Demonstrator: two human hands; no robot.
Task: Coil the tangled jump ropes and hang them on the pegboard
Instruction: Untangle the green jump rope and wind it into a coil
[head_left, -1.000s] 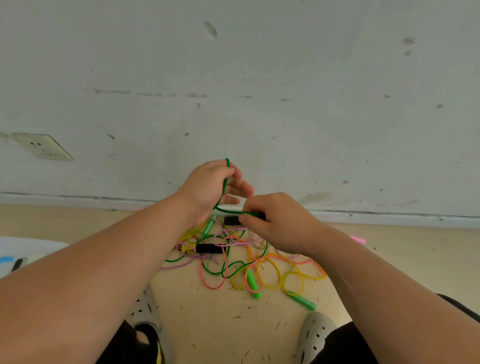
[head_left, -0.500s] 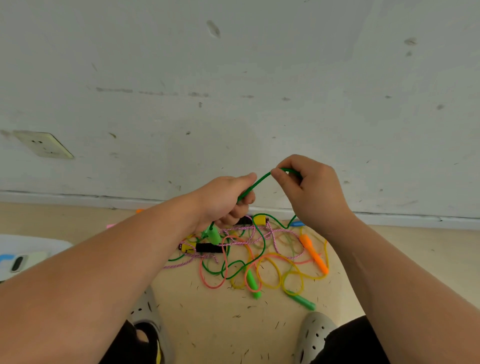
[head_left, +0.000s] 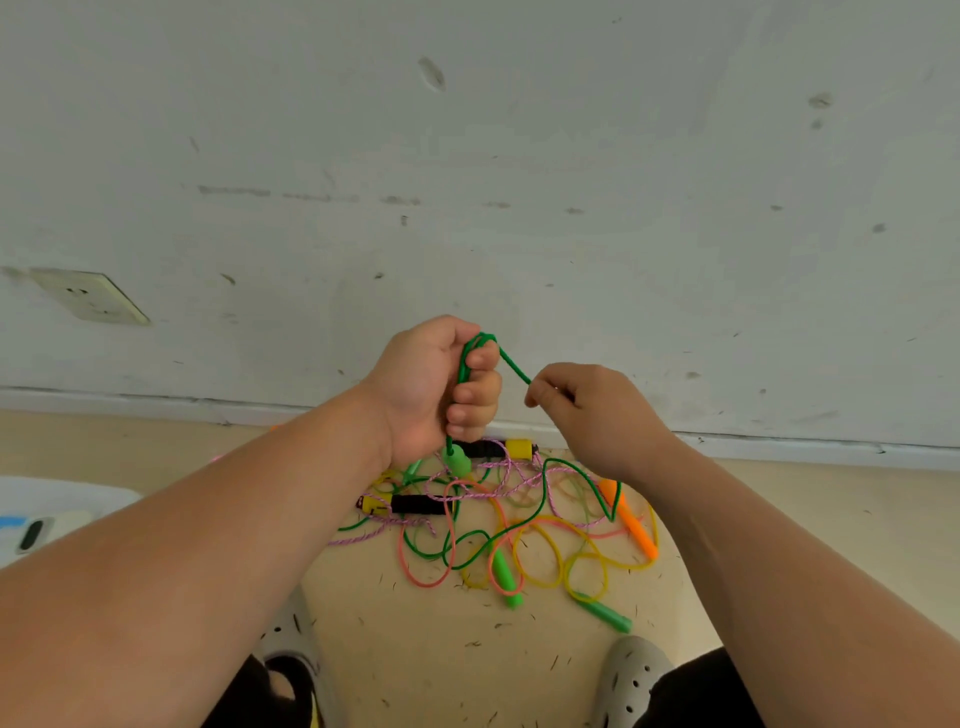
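Observation:
My left hand (head_left: 441, 387) grips folded loops of the green jump rope (head_left: 511, 364), with its green handle (head_left: 457, 461) hanging just below the fist. A short stretch of that rope runs right to my right hand (head_left: 592, 410), which pinches it. Below both hands, the rest of the green cord trails into a tangled pile of jump ropes (head_left: 519, 525) on the floor: yellow, pink, braided purple cords, green handles, an orange handle (head_left: 631, 525) and black-and-yellow handles (head_left: 410, 504). No pegboard is in view.
A scuffed white wall with a socket (head_left: 88, 296) stands right behind the pile. My grey clogs (head_left: 631, 675) frame the sandy floor near the bottom. A white object (head_left: 47, 514) lies at the left edge.
My left hand rose and now holds another loop of green rope. My right hand dropped and slid along the cord, closer to the left hand.

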